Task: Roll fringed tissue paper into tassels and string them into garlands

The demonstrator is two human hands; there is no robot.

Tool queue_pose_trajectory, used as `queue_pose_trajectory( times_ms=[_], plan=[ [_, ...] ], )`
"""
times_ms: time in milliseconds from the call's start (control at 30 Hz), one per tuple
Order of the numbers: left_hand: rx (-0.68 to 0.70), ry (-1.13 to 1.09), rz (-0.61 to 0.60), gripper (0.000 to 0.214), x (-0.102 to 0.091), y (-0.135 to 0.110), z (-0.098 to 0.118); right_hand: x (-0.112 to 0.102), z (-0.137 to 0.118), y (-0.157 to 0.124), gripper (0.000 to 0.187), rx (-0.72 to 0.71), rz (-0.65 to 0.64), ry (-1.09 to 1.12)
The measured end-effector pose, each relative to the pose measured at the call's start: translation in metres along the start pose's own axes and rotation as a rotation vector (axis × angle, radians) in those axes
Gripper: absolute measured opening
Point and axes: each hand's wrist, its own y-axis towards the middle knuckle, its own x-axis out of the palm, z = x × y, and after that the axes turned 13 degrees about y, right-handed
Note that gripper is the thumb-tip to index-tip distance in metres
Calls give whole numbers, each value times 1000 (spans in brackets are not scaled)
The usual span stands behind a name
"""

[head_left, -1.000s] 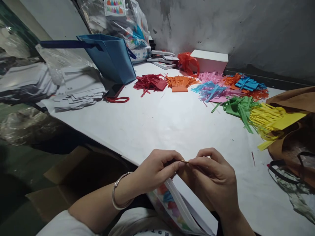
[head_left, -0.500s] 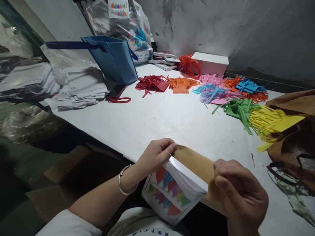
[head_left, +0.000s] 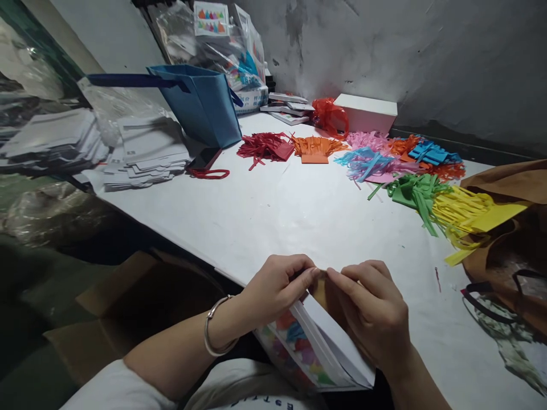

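A white paper box (head_left: 299, 347) printed with rows of colourful tassels is tilted near my body at the table edge, its top open. Behind its white flap a strip of tan paper (head_left: 323, 291) shows, mostly covered by my fingers. My left hand (head_left: 277, 287) is closed, thumb and fingers pinching the tan paper near the box's far corner. Close beside it my right hand (head_left: 374, 310) is closed too, its fingertips pinching the same paper at its upper edge. The fingertips of both hands almost meet. How far the paper reaches into the box is hidden.
Tassel bundles in dark red (head_left: 265, 147), orange (head_left: 315, 149), pink, blue, green (head_left: 412, 193) and yellow (head_left: 464, 210) lie across the table. Stacks of flat white boxes (head_left: 147, 145) and a blue bag (head_left: 199, 105) stand left. A brown bag (head_left: 491, 245) is at right, a white box (head_left: 366, 111) behind.
My right hand has moved left along the tan paper to beside my left hand. Less of the paper shows. The printed box has turned and shifted slightly right.
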Motion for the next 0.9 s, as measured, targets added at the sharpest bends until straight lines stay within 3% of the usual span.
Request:
queue_pose_trajectory(
  times_ms=[100, 200, 333, 400, 467, 500, 567, 733, 900],
  plan=[
    [-9, -6, 2, 28, 1, 0, -1, 2, 1, -2, 33, -65, 18, -22],
    [-46, -17, 10, 30, -1, 3, -5, -2, -2, -5, 23, 101, 40, 154],
    [-168, -34, 87, 31, -8, 18, -23, -11, -9, -16, 12, 350, 349, 551],
    [-221, -87, 112, 49, -11, 25, -32, -10, -14, -22, 33, 397, 385, 546],
    [-231, -126, 133, 68, -12, 27, -38, -3, -17, -26, 72, 440, 254, 417],
    [-208, -126, 140, 65, -12, 25, -38, 2, -18, -28, 84, 454, 193, 354],
    [-86, -100, 125, 45, -12, 20, -36, 12, -19, -31, 85, 476, 149, 301],
    [319, -43, -118, 17, -19, 2, -26, 20, -15, -40, 77, 518, 282, 511],
    [346, -38, -116, 19, -16, -9, -32, 16, -16, -56, 75, 495, 295, 594]
  ],
)
